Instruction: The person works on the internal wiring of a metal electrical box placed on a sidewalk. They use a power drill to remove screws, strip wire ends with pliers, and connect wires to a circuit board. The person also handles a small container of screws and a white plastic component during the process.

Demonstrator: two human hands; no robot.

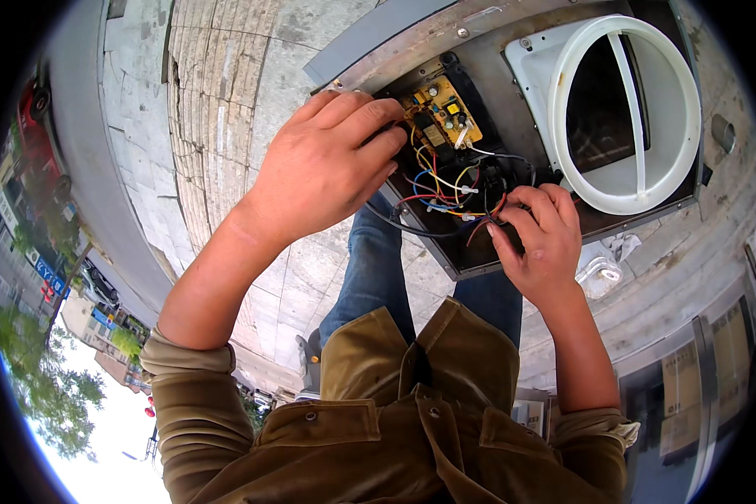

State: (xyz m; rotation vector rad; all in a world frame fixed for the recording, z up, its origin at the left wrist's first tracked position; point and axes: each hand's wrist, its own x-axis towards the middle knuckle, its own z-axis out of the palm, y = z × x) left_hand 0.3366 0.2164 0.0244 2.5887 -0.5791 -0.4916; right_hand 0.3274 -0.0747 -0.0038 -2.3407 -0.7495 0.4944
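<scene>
My left hand [328, 160] rests at the near-left of the open metal housing [496, 101], fingers curled beside the yellow circuit board [445, 105]; what its fingertips grip is hidden. My right hand [538, 239] has thumb and fingers closed on thin coloured wires [487, 217] at the lower part of the housing. More wires with clear connectors [468, 190] spread below the board, and a black cable [420, 228] loops between my hands. A white round duct collar [638, 197] with a crossbar fills the housing's right side.
Pale paving [218, 101] surrounds the housing and my legs [365, 269]. A crumpled white item [605, 265] lies below the housing on the right. At the far left are a street, a parked red vehicle [42, 126] and trees; glass-fronted panels [680, 386] stand at lower right.
</scene>
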